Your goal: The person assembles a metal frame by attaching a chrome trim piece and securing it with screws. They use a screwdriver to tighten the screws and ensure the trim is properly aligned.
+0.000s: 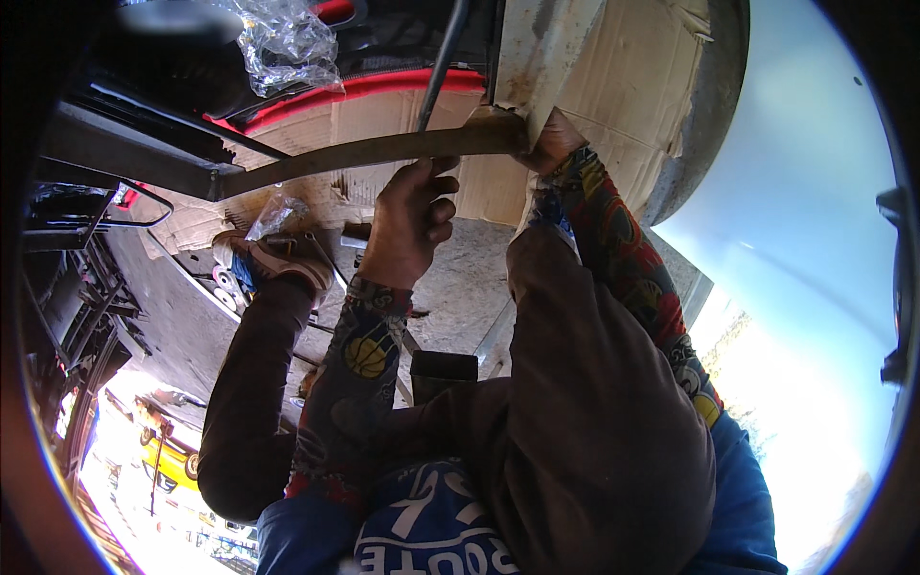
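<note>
Here our left hand (412, 225) curls its grip round the long flat bar (383, 149); right hand (551, 144) pinches the bar's right end, vs. the cardboard (613, 86). We're steadying it, prob. mid-positioning; next needs both ends held level. Bar's far-left end is lost in dark framework (144, 144).

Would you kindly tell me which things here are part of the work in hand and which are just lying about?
In hand:
- left hand gripping the long brown strip
- right hand at the strip's end
- cardboard sheet behind it

Lying about:
- crumpled clear plastic
- small plastic bag
- dark rod
</note>
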Motion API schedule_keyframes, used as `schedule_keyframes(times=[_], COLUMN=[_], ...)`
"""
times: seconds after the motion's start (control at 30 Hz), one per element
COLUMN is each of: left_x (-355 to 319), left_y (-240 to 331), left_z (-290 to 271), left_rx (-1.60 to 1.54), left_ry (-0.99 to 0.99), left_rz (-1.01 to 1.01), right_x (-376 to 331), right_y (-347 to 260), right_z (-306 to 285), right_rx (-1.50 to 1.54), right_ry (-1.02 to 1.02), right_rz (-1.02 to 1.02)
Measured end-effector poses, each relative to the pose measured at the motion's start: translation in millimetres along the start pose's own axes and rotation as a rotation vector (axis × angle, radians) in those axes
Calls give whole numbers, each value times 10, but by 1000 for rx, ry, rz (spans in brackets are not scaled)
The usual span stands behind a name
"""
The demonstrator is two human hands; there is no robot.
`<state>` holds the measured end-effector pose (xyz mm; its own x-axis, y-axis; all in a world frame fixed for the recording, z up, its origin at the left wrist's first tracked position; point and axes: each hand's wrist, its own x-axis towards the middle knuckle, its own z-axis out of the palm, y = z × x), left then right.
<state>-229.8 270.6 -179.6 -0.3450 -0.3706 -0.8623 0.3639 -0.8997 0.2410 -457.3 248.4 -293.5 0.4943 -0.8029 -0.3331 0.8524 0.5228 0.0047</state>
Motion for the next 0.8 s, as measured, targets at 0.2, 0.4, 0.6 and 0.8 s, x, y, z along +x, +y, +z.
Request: schedule_keyframes(times=[0.2,0.4,0.6,0.8], left_x=[35,51,43,15], left_y=[3,39,18,-22], left_z=[79,140,124,108], left_rx=[-14,-14,61,143], left_ry=[1,63,-4,-41], left_rz=[57,53,8,16], right_x=[-22,-42,-42,-56], right_y=[-36,-32,13,10], right_z=[50,114,136,86], right_rx=[-180,-291,-206,-209], right_ry=[53,247,191,230], right_rz=[-77,-85,-104,-119])
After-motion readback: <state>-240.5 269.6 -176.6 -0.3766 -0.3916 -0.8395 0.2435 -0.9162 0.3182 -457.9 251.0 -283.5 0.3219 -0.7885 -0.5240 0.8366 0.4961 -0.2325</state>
